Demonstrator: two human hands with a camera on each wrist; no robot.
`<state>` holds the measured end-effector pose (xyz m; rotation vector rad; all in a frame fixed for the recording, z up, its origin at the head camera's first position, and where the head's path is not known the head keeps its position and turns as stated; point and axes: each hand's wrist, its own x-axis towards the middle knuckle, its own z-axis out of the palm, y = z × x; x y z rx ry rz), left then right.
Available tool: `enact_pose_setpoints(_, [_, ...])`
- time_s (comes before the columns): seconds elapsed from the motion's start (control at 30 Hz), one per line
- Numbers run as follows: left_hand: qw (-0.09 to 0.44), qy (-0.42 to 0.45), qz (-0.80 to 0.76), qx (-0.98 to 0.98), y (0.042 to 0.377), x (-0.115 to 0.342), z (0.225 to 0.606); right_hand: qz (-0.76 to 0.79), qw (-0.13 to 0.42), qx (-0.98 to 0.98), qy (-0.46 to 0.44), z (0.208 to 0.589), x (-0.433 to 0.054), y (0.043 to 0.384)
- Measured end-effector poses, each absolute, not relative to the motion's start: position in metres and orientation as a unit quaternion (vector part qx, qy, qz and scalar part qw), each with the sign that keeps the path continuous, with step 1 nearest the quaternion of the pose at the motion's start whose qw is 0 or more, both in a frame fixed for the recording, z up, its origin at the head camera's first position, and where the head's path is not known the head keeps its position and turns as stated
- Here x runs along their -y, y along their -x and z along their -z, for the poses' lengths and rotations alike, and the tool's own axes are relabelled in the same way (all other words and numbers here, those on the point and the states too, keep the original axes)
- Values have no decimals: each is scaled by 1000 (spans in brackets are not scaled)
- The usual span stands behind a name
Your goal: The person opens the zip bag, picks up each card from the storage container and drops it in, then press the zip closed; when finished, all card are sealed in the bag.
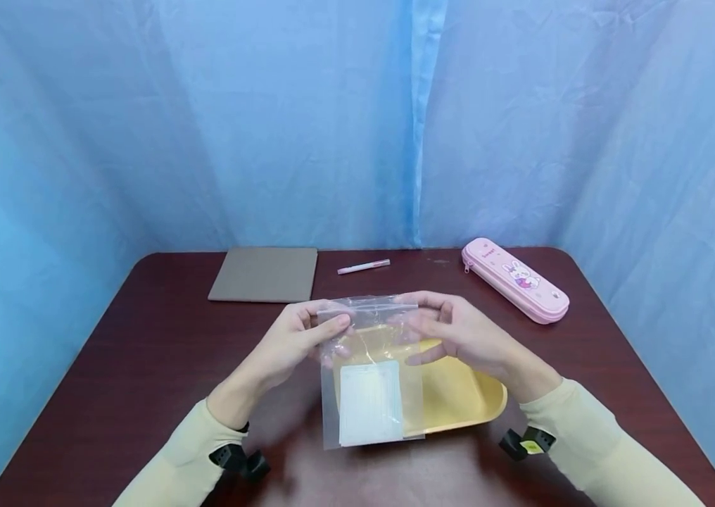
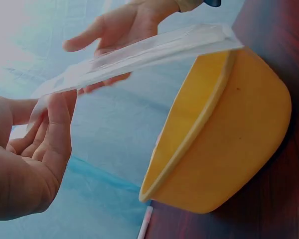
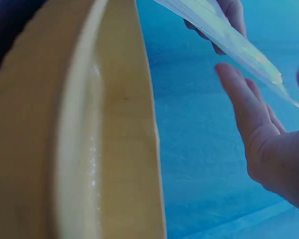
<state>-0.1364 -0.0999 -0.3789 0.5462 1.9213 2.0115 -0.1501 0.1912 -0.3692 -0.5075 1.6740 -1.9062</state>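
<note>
A clear zip bag [image 1: 413,377] hangs upright in front of me with a stack of white cards or paper [image 1: 370,405] in its lower part. My left hand [image 1: 294,338] pinches the bag's upper left side between thumb and fingers, as the left wrist view shows too. At the upper right of the bag is my right hand [image 1: 465,331]; in the right wrist view its fingers [image 3: 249,107] are spread and its thumb stands apart from the plastic. Behind and below the bag sits a yellow plastic bin [image 1: 459,398], partly seen through it.
On the dark red-brown table [image 1: 142,366], a grey-brown flat board [image 1: 264,274] lies at the back left. A white and pink pen [image 1: 364,267] lies at the back middle, and a pink pencil case [image 1: 516,280] at the back right. Blue curtains [image 1: 307,127] surround the table.
</note>
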Motion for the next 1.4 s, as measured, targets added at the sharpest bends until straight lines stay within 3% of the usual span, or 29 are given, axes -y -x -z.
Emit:
enact_pose_setpoints(0.17, [163, -178, -715, -656, 137, 95, 381, 684, 313, -633, 183, 377, -189, 147])
enact_pose_setpoints(0.37, [197, -176, -679, -685, 135, 95, 386, 697, 279, -641, 161, 375, -188, 145])
enact_pose_setpoints(0.53, [184, -188, -670, -695, 133, 96, 386, 686, 260, -657, 173, 371, -190, 145])
enact_pose_setpoints(0.87, [208, -190, -661, -696, 131, 96, 380, 677, 246, -674, 166, 363, -196, 148])
enact_pose_setpoints(1.13, [161, -175, -686, -688, 133, 97, 377, 685, 229, -672, 163, 362, -195, 149])
enact_pose_setpoints(1.4, [171, -168, -693, -680, 132, 96, 374, 677, 181, -693, 170, 360, -192, 147])
